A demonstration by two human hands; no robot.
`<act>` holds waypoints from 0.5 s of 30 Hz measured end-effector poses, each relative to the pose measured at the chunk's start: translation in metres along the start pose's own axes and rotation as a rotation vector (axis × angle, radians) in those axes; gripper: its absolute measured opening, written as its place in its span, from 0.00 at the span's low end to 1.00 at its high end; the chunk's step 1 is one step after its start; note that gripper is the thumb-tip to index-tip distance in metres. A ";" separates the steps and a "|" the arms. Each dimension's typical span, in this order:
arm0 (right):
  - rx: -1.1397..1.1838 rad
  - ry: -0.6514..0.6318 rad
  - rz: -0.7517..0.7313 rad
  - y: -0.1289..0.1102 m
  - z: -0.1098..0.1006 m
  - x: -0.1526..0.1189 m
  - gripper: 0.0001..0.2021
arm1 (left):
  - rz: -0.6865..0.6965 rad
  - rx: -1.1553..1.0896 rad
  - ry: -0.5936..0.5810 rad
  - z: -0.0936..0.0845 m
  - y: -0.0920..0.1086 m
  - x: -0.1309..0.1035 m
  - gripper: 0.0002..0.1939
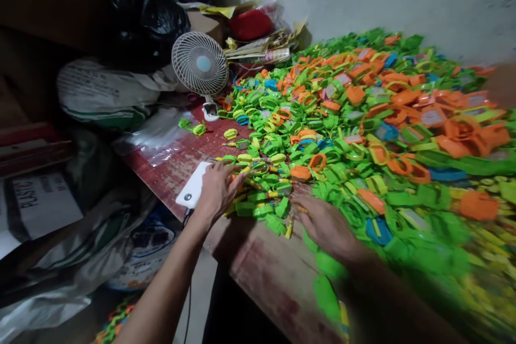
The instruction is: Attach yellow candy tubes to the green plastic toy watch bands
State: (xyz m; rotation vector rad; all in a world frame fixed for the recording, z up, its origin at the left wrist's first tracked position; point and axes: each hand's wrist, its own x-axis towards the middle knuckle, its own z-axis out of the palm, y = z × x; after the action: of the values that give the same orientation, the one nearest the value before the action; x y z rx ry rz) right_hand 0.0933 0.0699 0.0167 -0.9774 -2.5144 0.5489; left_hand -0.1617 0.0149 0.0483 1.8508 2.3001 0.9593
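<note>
My left hand (220,187) lies beside a white phone-like device (193,185), its fingers stretched over a small group of green toy watches (262,208). Thin yellow-and-red patterned pieces lie among those watches; what they are I cannot make out. My right hand (328,224) is on the other side of the group, palm down, slightly blurred. Its fingers point left toward a yellow patterned piece (289,227), and nothing held shows in them. Beyond both hands spreads a large heap of green, orange, yellow and blue toy watches (355,94).
A small white fan (200,63) stands at the back of the worn red table (258,263). Clear plastic bags (159,137) lie at its left edge. Sacks (105,91), a black bag (149,16) and a cardboard box (38,207) crowd the left. A wall rises behind the heap.
</note>
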 end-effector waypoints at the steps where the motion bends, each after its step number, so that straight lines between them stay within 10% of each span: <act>1: -0.080 -0.039 -0.044 -0.001 -0.001 0.006 0.19 | -0.010 0.069 0.028 0.006 -0.006 0.004 0.22; 8: -0.326 -0.261 -0.178 0.005 0.003 0.029 0.16 | 0.065 0.021 0.371 0.024 0.001 -0.026 0.15; 15: 0.222 0.003 0.015 0.003 -0.012 0.009 0.12 | -0.134 -0.503 0.049 0.017 0.058 -0.076 0.20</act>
State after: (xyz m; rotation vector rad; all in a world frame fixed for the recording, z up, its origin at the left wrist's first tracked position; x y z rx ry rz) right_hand 0.0946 0.0806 0.0272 -0.9128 -2.3825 0.8101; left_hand -0.0825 -0.0398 0.0367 1.4632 1.9303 1.4100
